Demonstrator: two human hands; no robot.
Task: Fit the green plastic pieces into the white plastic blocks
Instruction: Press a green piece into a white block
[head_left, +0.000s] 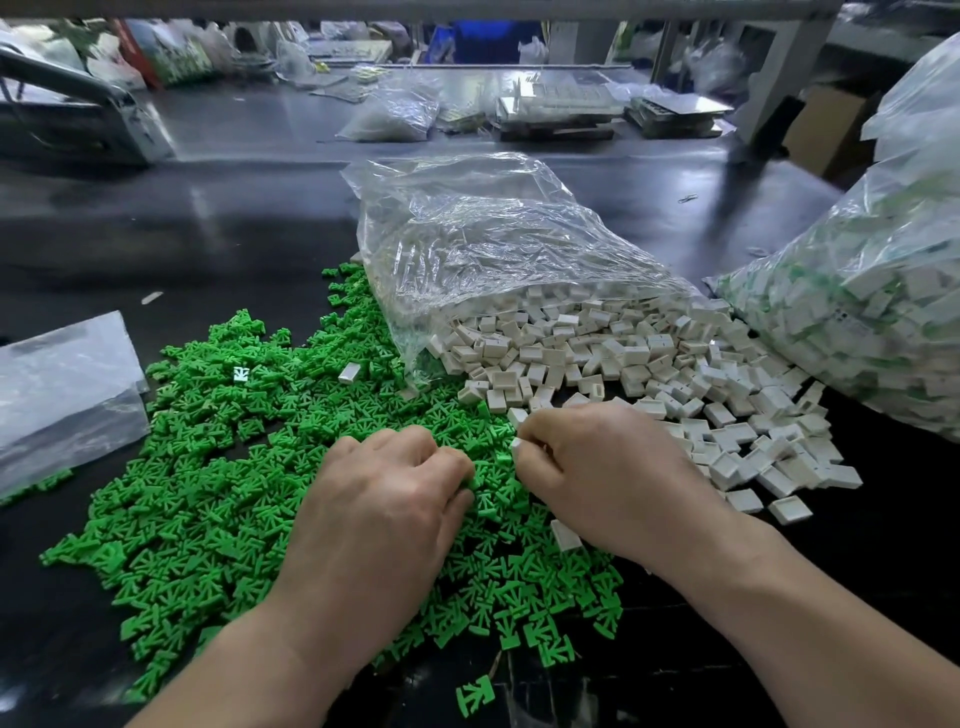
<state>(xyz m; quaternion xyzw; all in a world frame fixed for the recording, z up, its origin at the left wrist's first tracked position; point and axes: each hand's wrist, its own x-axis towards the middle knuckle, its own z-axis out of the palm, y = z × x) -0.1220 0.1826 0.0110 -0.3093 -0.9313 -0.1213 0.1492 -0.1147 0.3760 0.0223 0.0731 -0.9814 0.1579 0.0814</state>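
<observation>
Centrally, near the front edge of the desk (156, 234), both hands meet where the heap of green pieces (208, 467) borders the spill of white blocks (623, 353). The right hand (597, 467) is closed and pinches one white block (517, 444), whose corner shows at the fingertips. The left hand (384, 499) lies curled, knuckles up, on the green heap. Whether it holds a piece cannot be told, since its fingertips are turned under.

Step in hand, as judged: pairing one green piece with the held block, before insertion. The next move calls for turning the block's open face toward the piece, aligning the two, and pressing the piece home.

The white blocks spill from a clear bag (493, 234) lying toward the desk's middle. A second bag (883, 312) at the right edge, cut off by the frame, appears to contain white blocks with green showing. A flat bag (62, 384) lies at the left edge. The held block's orientation is hidden.
</observation>
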